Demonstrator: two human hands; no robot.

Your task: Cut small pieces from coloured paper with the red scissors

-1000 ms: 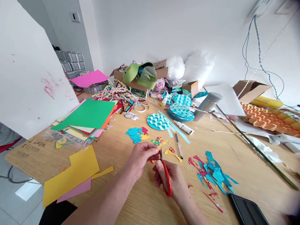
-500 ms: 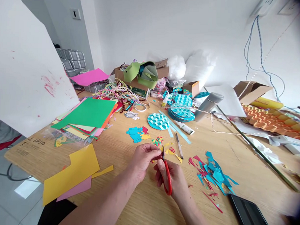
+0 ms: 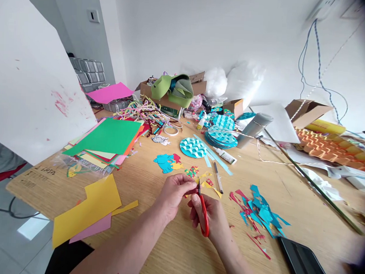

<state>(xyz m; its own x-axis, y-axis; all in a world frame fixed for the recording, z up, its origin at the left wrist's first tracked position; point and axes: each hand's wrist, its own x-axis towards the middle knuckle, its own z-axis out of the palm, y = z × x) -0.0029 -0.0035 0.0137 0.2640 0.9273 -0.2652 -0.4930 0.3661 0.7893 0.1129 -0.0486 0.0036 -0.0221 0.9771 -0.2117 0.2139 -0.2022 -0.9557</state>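
My right hand (image 3: pixel 213 216) grips a pair of red-handled scissors (image 3: pixel 204 219), blades pointing up and away from me. Beside the blades, my left hand (image 3: pixel 178 193) is closed in a pinch; whatever sits between its fingertips is too small to make out. Just beyond both hands lie tiny red, green and yellow paper bits (image 3: pixel 192 171) and yellow paper scraps (image 3: pixel 212 187). Blue fish-shaped paper cutouts (image 3: pixel 163 162), with red and yellow ones against them, rest farther off to the left. A pen (image 3: pixel 218 177) lies to the right of the scraps.
Blue and red paper offcuts (image 3: pixel 262 209) and a black phone (image 3: pixel 304 259) are at the right. Yellow card (image 3: pixel 88 213) and a stack of coloured paper (image 3: pixel 110 136) lie left. Behind are a wavy blue paper disc (image 3: pixel 193 147), a glue tube (image 3: pixel 226 156) and a grey cylinder (image 3: pixel 254 129).
Almost nothing differs. The camera view has shifted very slightly, while both hands and the scissors keep practically the same pose.
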